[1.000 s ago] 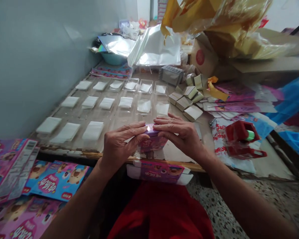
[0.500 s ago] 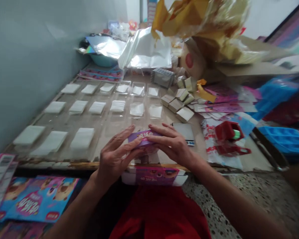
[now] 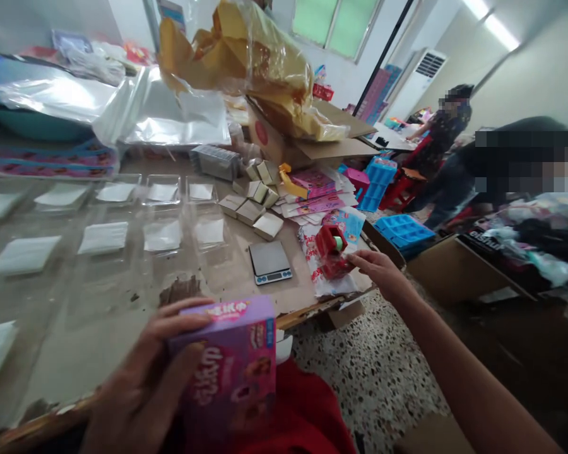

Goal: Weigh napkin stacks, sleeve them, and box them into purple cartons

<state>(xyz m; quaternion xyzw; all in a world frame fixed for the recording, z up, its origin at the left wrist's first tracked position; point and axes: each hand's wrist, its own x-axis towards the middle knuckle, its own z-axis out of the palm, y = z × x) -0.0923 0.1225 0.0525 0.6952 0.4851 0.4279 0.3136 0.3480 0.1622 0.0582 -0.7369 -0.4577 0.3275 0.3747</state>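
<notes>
My left hand [image 3: 142, 384] grips a pink and purple printed carton [image 3: 230, 362], held upright over my lap at the table's front edge. My right hand [image 3: 378, 270] is stretched out to the right, its fingers reaching the red tape dispenser [image 3: 331, 249] that stands on a printed plastic bag [image 3: 319, 280]. The fingertips touch the dispenser's side; whether they grip it is hidden. A small digital scale [image 3: 269, 261] lies on the table between the two hands.
Rows of clear trays with white pads [image 3: 104, 236] cover the table [image 3: 76, 328]. Small beige boxes [image 3: 250, 205], flat pink cartons [image 3: 312, 189], a cardboard box with yellow bags [image 3: 284, 126] and blue crates [image 3: 402, 230] lie beyond. Two people [image 3: 454, 145] work at the right.
My head turned right. The right hand left the carton and reached out to the tape dispenser. The left hand now holds the carton alone, lower and nearer to me.
</notes>
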